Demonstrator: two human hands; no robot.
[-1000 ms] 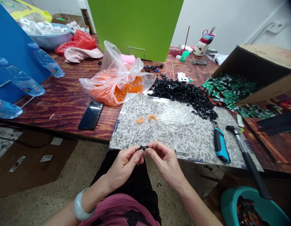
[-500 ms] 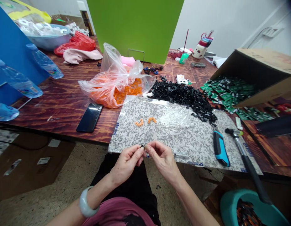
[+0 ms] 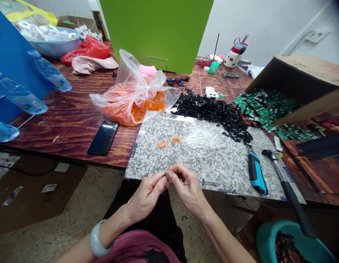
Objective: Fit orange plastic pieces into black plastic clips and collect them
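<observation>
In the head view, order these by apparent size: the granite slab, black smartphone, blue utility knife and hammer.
Speckled grey granite slab; black-handled steel hammer; then black smartphone and blue-and-black utility knife, which look alike, so unranked.

Left hand (image 3: 146, 195) and right hand (image 3: 188, 190) pinching close together
</observation>
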